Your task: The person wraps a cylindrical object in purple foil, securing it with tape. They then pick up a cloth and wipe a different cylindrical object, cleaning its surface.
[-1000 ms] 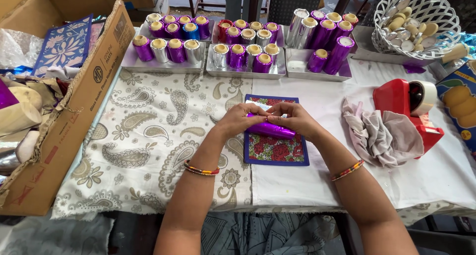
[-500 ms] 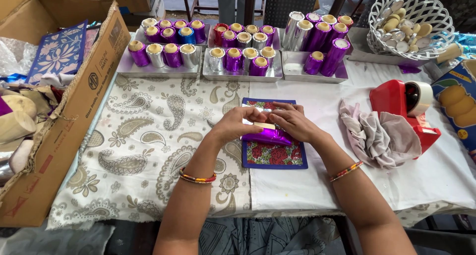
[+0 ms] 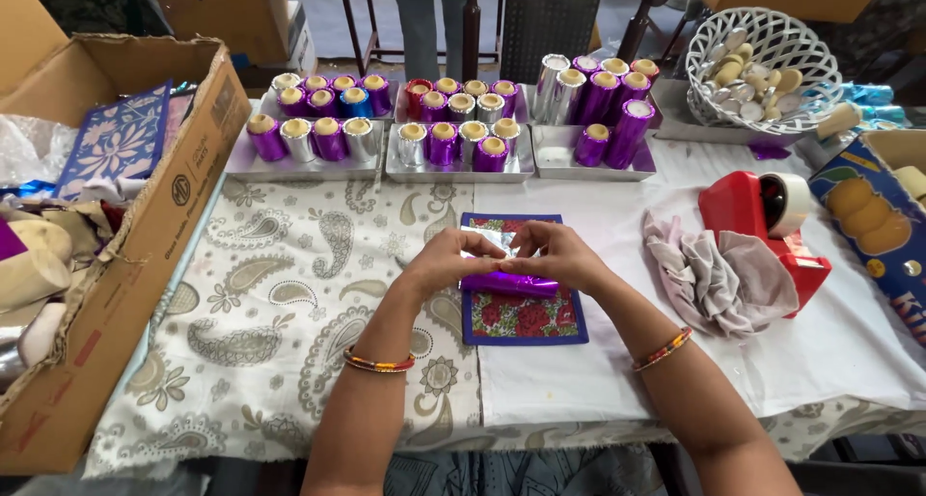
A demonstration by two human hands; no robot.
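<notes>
Holding purple foil roll, both hands

**Around the worktop**

Three steel trays of foil-wrapped rolls are sitting along the far edge of the worktop. A white basket is standing at the far right corner, a red tape dispenser and grey cloth are lying toward the right edge, and a cardboard box is resting at the left edge.
</notes>
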